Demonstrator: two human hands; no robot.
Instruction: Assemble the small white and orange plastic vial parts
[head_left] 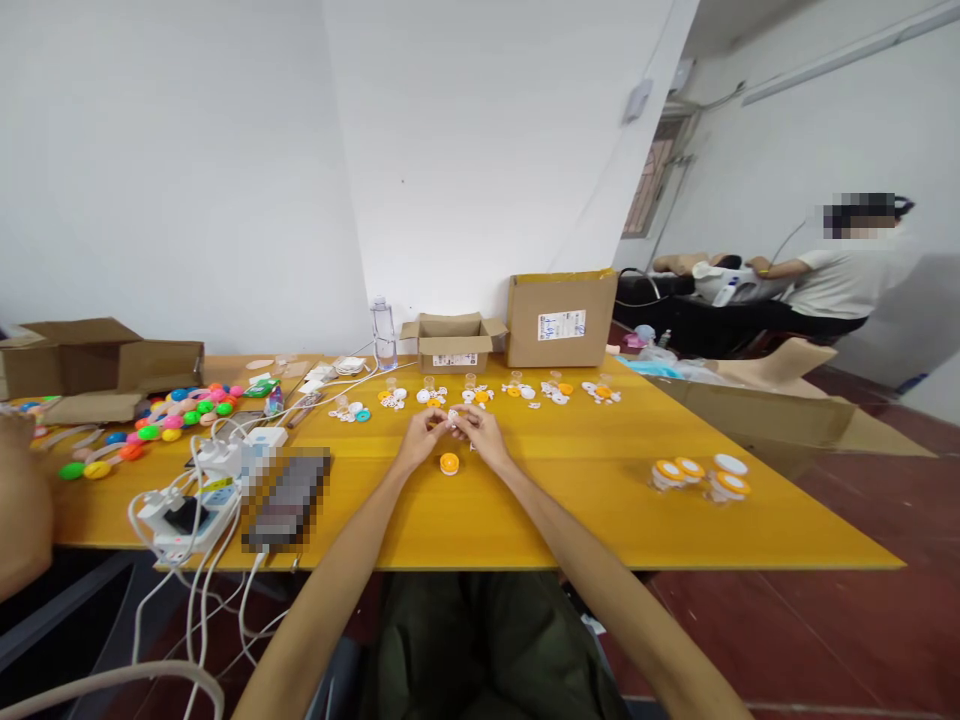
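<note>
My left hand and my right hand meet above the yellow table, fingertips together on a small white part. Which hand carries its weight I cannot tell; both pinch it. Just below the hands an orange round cap lies on the table. Beyond my hands runs a row of small piles of white and orange parts with little clear cups.
Three finished orange-and-white pieces sit at the right. Cardboard boxes and a water bottle stand at the back. Power strips with cables and colourful round toys fill the left. Another person sits far right.
</note>
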